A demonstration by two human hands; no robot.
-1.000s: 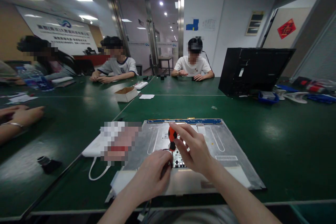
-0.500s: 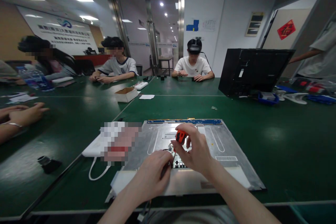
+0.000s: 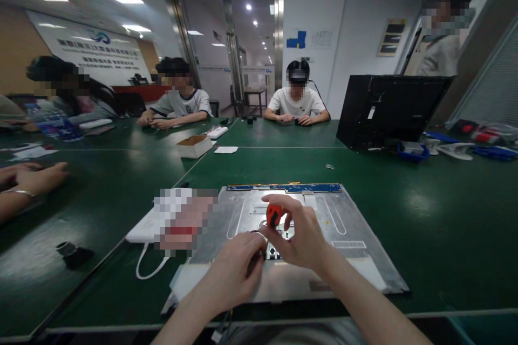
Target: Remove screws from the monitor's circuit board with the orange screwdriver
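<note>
My right hand (image 3: 301, 229) grips an orange and black screwdriver (image 3: 274, 216) by its handle, the index finger reaching over the top. Its shaft is mostly hidden behind my fingers and points down at a small circuit board (image 3: 273, 251). That board lies on a flat silver display panel (image 3: 356, 226), with a blue strip board (image 3: 283, 188) along its far edge. Beside the circuit board my left hand (image 3: 238, 259) rests with fingers curled in at the board's left edge; what they pinch, if anything, is hidden.
Left of the panel sits a white device (image 3: 141, 226) with a white cable. A small black object (image 3: 75, 254) lies further left. An open box (image 3: 194, 146) and a black monitor (image 3: 392, 110) stand farther back. Several people sit around the green table (image 3: 457, 226); another person (image 3: 443, 43) stands behind the monitor.
My right fingers have shifted around the screwdriver handle, which tilted and then came back more upright. My left hand has stayed put. A person has come into view at the right.
</note>
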